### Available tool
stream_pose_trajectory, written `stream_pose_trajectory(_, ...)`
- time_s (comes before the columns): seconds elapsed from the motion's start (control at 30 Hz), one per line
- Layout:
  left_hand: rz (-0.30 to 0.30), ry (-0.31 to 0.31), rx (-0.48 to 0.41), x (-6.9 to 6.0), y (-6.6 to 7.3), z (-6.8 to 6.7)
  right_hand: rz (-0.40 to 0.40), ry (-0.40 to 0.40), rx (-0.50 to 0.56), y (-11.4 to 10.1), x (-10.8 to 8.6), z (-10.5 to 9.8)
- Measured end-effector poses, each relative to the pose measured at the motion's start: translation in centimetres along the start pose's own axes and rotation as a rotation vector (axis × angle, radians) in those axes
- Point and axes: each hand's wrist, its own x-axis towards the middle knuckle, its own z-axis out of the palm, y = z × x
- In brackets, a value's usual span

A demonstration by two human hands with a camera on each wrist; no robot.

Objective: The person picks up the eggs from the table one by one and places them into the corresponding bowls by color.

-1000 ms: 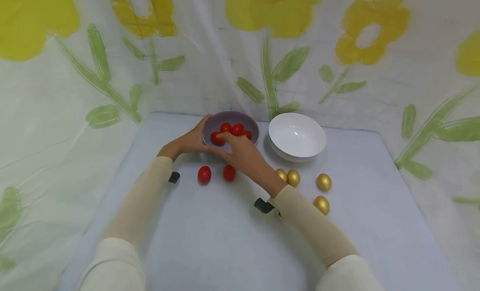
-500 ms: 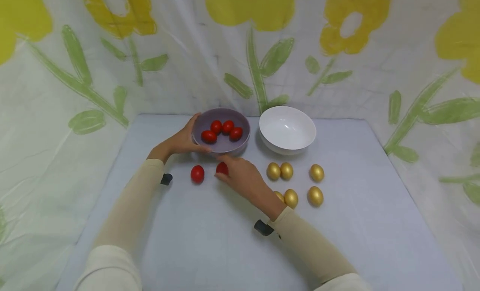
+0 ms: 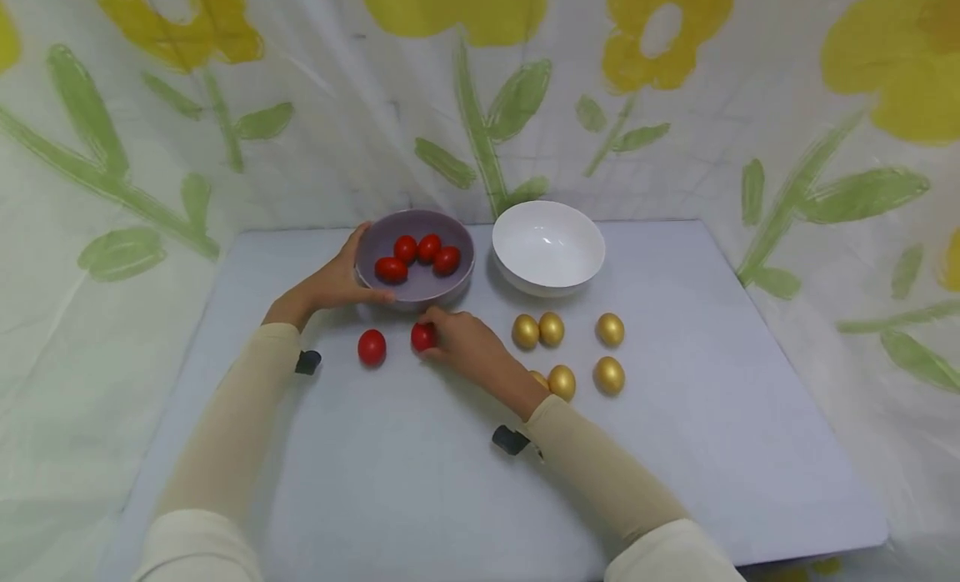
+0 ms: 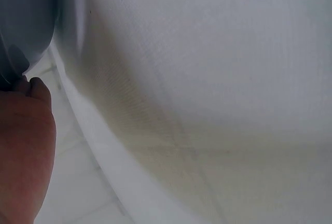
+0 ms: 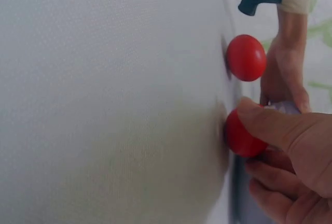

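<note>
My left hand [image 3: 333,279] holds the left side of a purple bowl [image 3: 420,297], its thumb along the front and its fingers toward the back. Inside the bowl lie several red eggs [image 3: 429,248]. In front of it, my right hand [image 3: 476,353] pinches a red egg [image 3: 423,338] at table level. The right wrist view shows the thumb on the near side of this egg [image 5: 244,136] and fingers beneath. Another red egg [image 3: 372,348] lies to its left, untouched. Part of the bowl [image 4: 31,22] appears beside the left hand [image 4: 26,151] in the left wrist view.
A white bowl [image 3: 549,261] stands right of the purple one, with nothing in it. Several gold eggs [image 3: 611,330] lie on the pale tabletop [image 3: 405,482], one partly behind the right wrist. A flower-patterned curtain [image 3: 315,148] hangs along the table's back edge.
My right hand has come out from over the purple bowl, down to the red egg in front, and pinches it now. The left hand stays on the bowl. The head view has shifted.
</note>
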Motion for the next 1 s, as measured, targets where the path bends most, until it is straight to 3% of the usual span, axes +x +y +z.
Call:
stream_pose_trajectory(0.2,0.027,-0.016,0.004,0.5,0.3,-0.2,0.051,0.014,0.082,0.3,0.0,0.0)
stream_pose_trajectory(0.33,-0.001,0.008,0.004,0.0,0.1,-0.9,0.004,0.005,0.112,0.2,0.5,-0.1)
stream_pose_trajectory(0.47,-0.025,0.030,0.002,-0.4,-0.1,-1.3,-0.015,-0.019,0.075,0.0,1.1,-0.2)
stream_pose_trajectory(0.6,-0.017,0.028,-0.017,-0.1,0.1,-0.8,0.040,-0.026,0.044,0.0,0.9,-0.2)
stream_pose_trajectory(0.73,-0.023,0.007,-0.069,-0.4,0.0,0.2,0.073,-0.047,0.081,0.1,0.1,0.4)
stream_pose_trajectory(0.87,-0.013,-0.006,-0.077,-0.4,0.0,0.3,0.048,-0.043,0.119,0.1,0.0,0.3)
stream_pose_trajectory(1.0,0.021,0.004,-0.032,0.2,0.0,-0.2,-0.020,-0.019,0.169,-0.3,0.3,-1.4)
